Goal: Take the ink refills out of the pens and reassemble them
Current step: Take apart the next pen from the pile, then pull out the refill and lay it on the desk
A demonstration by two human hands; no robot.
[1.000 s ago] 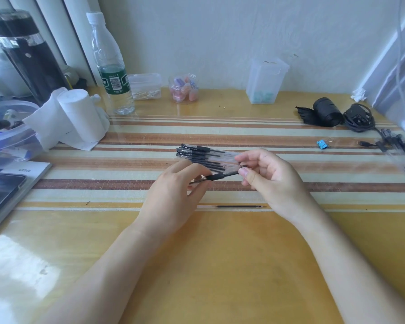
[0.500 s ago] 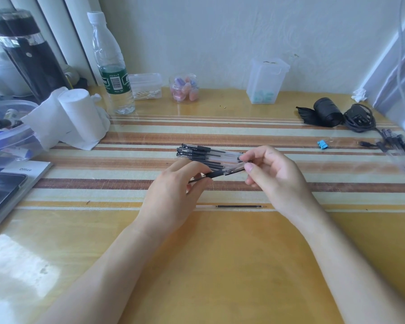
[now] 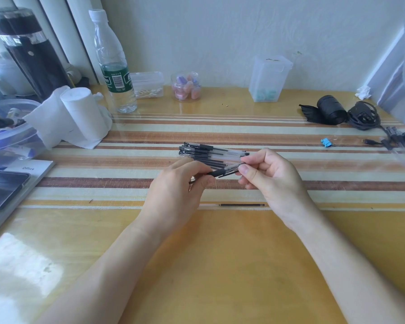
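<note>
The left grip [image 3: 180, 183] and right grip [image 3: 267, 176] pinch opposite ends of one pen [image 3: 225, 170] over the table's [image 3: 220, 265] middle; a jerky pull could scatter its parts (small, easily lost).

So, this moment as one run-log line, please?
left hand: grips pen grip end | right hand: pinches pen barrel | refill: lying on table | pen pile: behind hands

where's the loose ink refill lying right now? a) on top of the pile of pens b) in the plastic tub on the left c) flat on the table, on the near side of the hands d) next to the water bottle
c: the refill lies flat on the table, on the person's side of the left hand and right hand, which both hold a pen.
</note>
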